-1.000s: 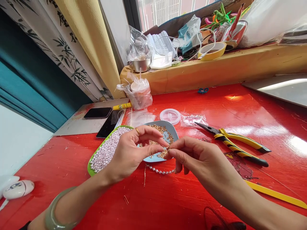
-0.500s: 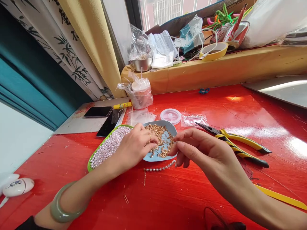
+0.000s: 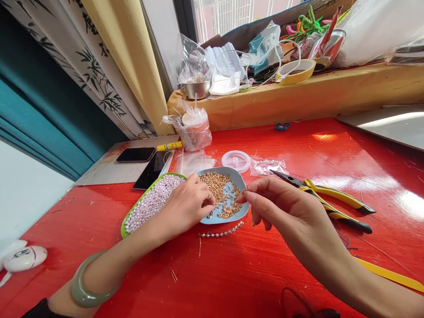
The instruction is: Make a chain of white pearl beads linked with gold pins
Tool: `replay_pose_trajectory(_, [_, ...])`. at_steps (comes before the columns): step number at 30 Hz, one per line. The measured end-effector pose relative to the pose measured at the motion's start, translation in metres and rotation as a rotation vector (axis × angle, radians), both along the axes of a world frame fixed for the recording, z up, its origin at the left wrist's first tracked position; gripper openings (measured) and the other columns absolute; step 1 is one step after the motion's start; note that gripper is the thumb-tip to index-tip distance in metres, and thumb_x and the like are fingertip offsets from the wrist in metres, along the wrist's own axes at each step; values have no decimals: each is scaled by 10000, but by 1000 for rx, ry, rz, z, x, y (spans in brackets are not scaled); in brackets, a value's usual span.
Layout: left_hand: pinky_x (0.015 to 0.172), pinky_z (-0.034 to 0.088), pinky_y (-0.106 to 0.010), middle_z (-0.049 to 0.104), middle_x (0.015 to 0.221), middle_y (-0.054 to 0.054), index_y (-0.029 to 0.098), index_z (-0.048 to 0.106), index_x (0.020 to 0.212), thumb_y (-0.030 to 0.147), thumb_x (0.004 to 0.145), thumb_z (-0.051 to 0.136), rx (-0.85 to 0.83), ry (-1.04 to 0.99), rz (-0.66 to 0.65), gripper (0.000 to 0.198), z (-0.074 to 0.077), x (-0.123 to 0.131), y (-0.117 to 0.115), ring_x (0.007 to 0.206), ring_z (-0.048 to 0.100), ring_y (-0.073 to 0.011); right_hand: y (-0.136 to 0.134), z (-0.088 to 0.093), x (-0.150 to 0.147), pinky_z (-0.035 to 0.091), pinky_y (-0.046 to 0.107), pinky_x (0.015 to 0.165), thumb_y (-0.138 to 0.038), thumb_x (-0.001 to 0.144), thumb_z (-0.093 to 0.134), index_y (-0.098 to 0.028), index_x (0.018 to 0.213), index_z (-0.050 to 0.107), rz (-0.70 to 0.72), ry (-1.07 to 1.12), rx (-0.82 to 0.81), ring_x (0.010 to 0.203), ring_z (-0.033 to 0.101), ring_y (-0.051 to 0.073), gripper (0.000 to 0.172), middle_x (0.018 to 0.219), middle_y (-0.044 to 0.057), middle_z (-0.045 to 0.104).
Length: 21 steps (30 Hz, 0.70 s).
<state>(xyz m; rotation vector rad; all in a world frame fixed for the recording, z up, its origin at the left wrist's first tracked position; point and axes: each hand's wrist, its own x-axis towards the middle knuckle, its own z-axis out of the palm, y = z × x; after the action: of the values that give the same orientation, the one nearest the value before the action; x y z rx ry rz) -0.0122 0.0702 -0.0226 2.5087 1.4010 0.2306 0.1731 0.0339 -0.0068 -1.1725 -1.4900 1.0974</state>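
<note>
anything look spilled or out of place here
A loose thin scrap lies by itself on the red table, away from the blue tray, so it looks stray. On the sill, a white cable drapes over a roll of tape, which looks untidy. The gold beads sit in the blue tray; no clear spill shows.

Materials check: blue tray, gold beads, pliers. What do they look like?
Blue tray: probably plastic; smooth, even colour, rounded moulded rim.
Gold beads: shiny metallic finish with bright glints; solid metal or plated plastic, can't tell.
Pliers: dark metal nose, likely steel; yellow-and-black handles look plastic or rubber.
</note>
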Motion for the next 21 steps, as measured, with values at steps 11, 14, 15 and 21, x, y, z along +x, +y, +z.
replay_pose_trajectory(11, [710, 365, -352, 657, 765, -48, 183, 670, 742, 185, 797, 507, 6, -10, -15, 171, 2, 0, 1, 818, 443, -229, -1, -3, 0, 360, 187, 429, -241, 788, 543, -179, 757, 612, 0, -23, 16, 501, 436, 81, 98, 638, -24, 566])
replay_pose_trajectory(14, [741, 372, -366, 670, 798, -57, 175, 673, 779, 247, 796, 552, 32, -5, -54, 142, -5, 0, 1, 836, 449, -236, -1, -2, 0, 371, 184, 438, -226, 784, 550, -178, 757, 621, -5, -21, 23, 513, 460, 81, 90, 654, -21, 586])
replay_pose_trajectory(15, [748, 372, -371, 674, 804, -60, 173, 673, 783, 255, 789, 564, 42, -1, -56, 137, -7, 1, 1, 839, 452, -240, -1, -1, -1, 374, 184, 441, -221, 782, 551, -177, 753, 623, -5, -23, 22, 514, 464, 81, 89, 652, -21, 587])
replay_pose_trajectory(21, [700, 372, -365, 650, 698, -51, 182, 647, 686, 165, 773, 515, 55, -15, -2, 159, -12, 4, 0, 784, 465, -234, -2, -1, 0, 382, 192, 443, -220, 769, 560, -177, 725, 620, -9, -23, 20, 512, 469, 89, 86, 637, -17, 593])
